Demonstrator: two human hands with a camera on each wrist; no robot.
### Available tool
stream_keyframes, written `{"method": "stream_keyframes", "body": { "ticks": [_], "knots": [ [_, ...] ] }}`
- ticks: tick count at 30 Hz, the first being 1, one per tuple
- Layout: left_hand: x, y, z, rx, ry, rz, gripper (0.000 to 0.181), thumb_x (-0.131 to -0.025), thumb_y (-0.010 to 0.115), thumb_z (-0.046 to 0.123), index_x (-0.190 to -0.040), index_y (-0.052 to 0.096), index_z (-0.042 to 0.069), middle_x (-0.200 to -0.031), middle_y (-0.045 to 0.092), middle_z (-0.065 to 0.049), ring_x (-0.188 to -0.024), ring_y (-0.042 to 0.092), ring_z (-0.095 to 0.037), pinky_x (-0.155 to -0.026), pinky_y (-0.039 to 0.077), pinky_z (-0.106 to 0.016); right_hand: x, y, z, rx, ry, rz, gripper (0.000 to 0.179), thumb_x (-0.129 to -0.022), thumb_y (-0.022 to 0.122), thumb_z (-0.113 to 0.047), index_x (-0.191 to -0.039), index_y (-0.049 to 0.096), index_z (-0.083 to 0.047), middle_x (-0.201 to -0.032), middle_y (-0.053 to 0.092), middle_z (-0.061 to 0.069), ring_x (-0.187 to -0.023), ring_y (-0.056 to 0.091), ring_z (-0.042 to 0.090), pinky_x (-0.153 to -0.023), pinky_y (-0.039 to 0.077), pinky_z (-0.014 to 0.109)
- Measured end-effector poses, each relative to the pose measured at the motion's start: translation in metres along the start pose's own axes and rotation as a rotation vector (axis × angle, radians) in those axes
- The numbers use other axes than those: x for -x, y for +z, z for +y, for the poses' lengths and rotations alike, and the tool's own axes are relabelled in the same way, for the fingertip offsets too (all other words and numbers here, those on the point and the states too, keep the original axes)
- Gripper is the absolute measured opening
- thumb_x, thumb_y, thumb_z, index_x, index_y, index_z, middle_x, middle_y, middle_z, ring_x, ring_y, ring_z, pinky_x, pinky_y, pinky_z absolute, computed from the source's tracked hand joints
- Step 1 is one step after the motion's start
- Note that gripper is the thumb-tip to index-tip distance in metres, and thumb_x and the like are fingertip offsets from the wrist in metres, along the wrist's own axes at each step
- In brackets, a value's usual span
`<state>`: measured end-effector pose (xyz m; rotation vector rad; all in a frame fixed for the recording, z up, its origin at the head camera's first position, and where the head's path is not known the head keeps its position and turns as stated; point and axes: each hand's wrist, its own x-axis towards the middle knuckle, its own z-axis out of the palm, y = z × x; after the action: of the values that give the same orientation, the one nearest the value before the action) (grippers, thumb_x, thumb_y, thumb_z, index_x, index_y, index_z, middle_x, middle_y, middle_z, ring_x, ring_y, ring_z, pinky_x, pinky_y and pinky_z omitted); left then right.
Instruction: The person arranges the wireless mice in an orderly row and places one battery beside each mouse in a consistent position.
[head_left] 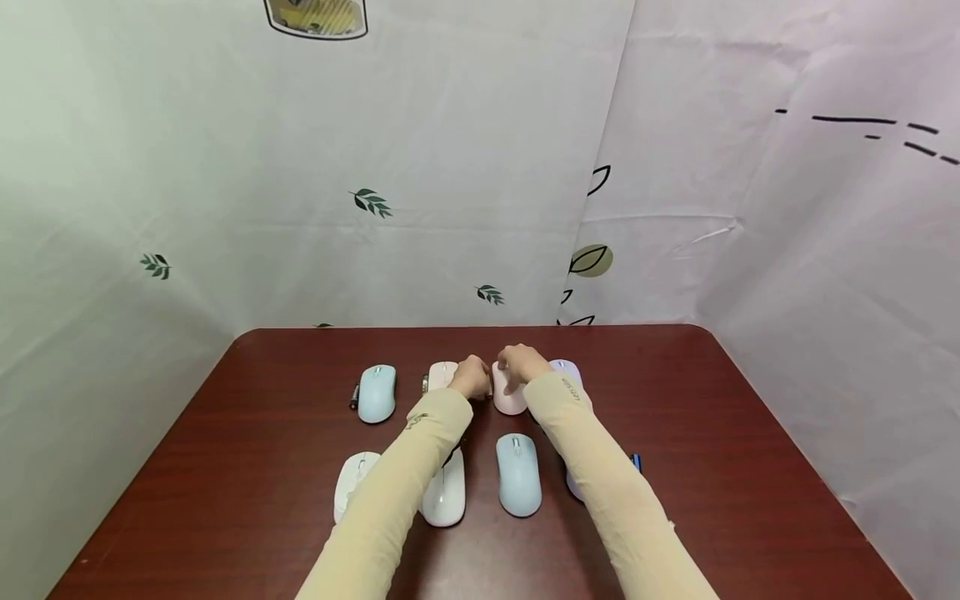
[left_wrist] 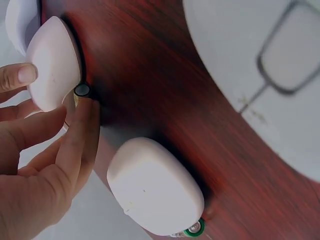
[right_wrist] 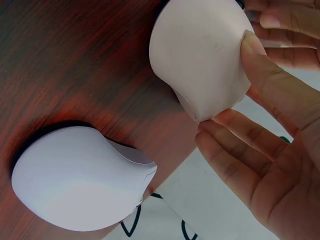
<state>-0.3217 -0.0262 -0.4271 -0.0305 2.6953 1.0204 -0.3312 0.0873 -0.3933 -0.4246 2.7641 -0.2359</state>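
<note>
At the far middle of the table, my right hand (head_left: pixel 522 365) grips a pale pink computer mouse (head_left: pixel 510 402), thumb on one side and fingers at its end. Beside it, my left hand (head_left: pixel 471 377) pinches a small cylindrical battery (left_wrist: pixel 82 90), whose round dark-rimmed end shows against the mouse's edge in the left wrist view. The fingers (left_wrist: pixel 80 130) of the left hand hide most of that battery. To the left of the left hand sits another pale pink mouse (left_wrist: pixel 155 187), with a green-ringed battery (left_wrist: pixel 195 229) by it. A lilac mouse (right_wrist: pixel 82 180) lies right of the right hand.
A light blue mouse (head_left: pixel 377 393) with a dark battery (head_left: pixel 354 396) stands far left. Nearer are two white mice, one (head_left: pixel 444 493) beside the left sleeve, and another light blue mouse (head_left: pixel 519 475). The right sleeve partly covers a lilac mouse (head_left: pixel 573 486). Pale curtains (head_left: pixel 465 167) border the table.
</note>
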Motion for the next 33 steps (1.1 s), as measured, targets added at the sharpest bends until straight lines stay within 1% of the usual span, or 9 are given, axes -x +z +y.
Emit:
{"method": "stream_keyframes", "body": {
  "ticks": [2,9,11,14,18,21,28,31,33],
  "knots": [
    [-0.006,0.002,-0.004,-0.014,0.031,0.017,0.021,-0.088,0.05,0.002,-0.077,0.068,0.0,-0.058,0.061,-0.007,-0.049,0.058,-0.013,-0.051,0.048,-0.024,0.0,0.0,0.0,-0.002,-0.001,0.001,0.048,-0.075,0.079,-0.011,-0.12,0.063,-0.008,-0.13,0.057,0.012,-0.116,0.056,0.03,-0.087,0.051,0.035],
    [-0.136,0.074,-0.084,-0.036,0.106,0.06,0.025,-0.09,0.045,0.015,-0.085,0.067,0.005,-0.076,0.064,-0.009,-0.046,0.06,-0.018,-0.047,0.049,-0.03,-0.001,0.002,-0.001,0.01,0.002,0.003,0.049,-0.074,0.079,-0.011,-0.12,0.063,-0.007,-0.129,0.058,0.012,-0.116,0.056,0.028,-0.089,0.05,0.035],
    [-0.149,0.083,-0.093,-0.047,0.125,0.084,0.022,-0.089,0.046,0.013,-0.087,0.065,0.002,-0.077,0.062,-0.011,-0.043,0.058,-0.018,-0.044,0.048,-0.029,-0.001,0.003,0.0,0.007,0.008,0.004,0.049,-0.074,0.079,-0.011,-0.121,0.063,-0.007,-0.129,0.058,0.012,-0.115,0.057,0.028,-0.086,0.05,0.034],
    [-0.145,0.082,-0.091,-0.07,0.142,0.084,0.025,-0.09,0.045,0.014,-0.072,0.059,0.004,-0.065,0.06,-0.01,-0.042,0.056,-0.018,-0.044,0.046,-0.029,0.0,0.004,0.002,0.002,0.008,0.011,0.049,-0.075,0.079,-0.012,-0.121,0.063,-0.008,-0.13,0.058,0.012,-0.114,0.057,0.028,-0.084,0.051,0.034],
    [-0.117,0.061,-0.073,-0.058,0.092,0.018,0.032,-0.093,0.045,0.016,-0.064,0.056,0.008,-0.06,0.06,-0.008,-0.053,0.061,-0.021,-0.053,0.051,-0.033,0.0,0.004,0.003,-0.023,-0.009,0.031,0.049,-0.076,0.078,-0.011,-0.122,0.062,-0.007,-0.132,0.056,0.013,-0.119,0.054,0.03,-0.092,0.048,0.037],
    [-0.107,0.051,-0.062,-0.064,0.097,0.007,0.031,-0.089,0.042,0.009,-0.06,0.054,0.008,-0.054,0.055,-0.007,-0.048,0.057,-0.02,-0.048,0.048,-0.032,0.001,0.002,0.003,-0.038,-0.021,0.035,0.05,-0.077,0.076,-0.01,-0.124,0.061,-0.006,-0.133,0.055,0.014,-0.124,0.05,0.032,-0.099,0.044,0.04],
    [-0.103,0.047,-0.057,-0.083,0.139,-0.019,0.032,-0.081,0.044,-0.001,-0.053,0.035,0.014,-0.047,0.039,-0.004,-0.043,0.041,-0.018,-0.045,0.037,-0.031,0.005,0.005,0.005,-0.029,-0.054,-0.003,0.055,-0.085,0.069,-0.014,-0.136,0.049,-0.007,-0.14,0.048,0.016,-0.132,0.042,0.032,-0.106,0.037,0.042],
    [-0.108,0.054,-0.066,-0.113,0.184,-0.004,0.026,-0.082,0.044,0.003,-0.058,0.046,0.011,-0.053,0.045,-0.003,-0.048,0.043,-0.018,-0.048,0.038,-0.031,0.01,0.006,0.006,-0.061,-0.068,-0.018,0.063,-0.087,0.066,-0.016,-0.143,0.039,-0.007,-0.144,0.042,0.017,-0.135,0.038,0.033,-0.108,0.034,0.045],
    [-0.099,0.051,-0.064,-0.149,0.238,0.028,0.021,-0.082,0.044,0.005,-0.067,0.059,0.006,-0.061,0.055,-0.006,-0.053,0.049,-0.019,-0.05,0.041,-0.03,0.014,0.006,0.007,-0.074,-0.084,-0.016,0.066,-0.088,0.065,-0.018,-0.145,0.034,-0.007,-0.145,0.04,0.018,-0.136,0.037,0.033,-0.108,0.033,0.046]
  ]
}}
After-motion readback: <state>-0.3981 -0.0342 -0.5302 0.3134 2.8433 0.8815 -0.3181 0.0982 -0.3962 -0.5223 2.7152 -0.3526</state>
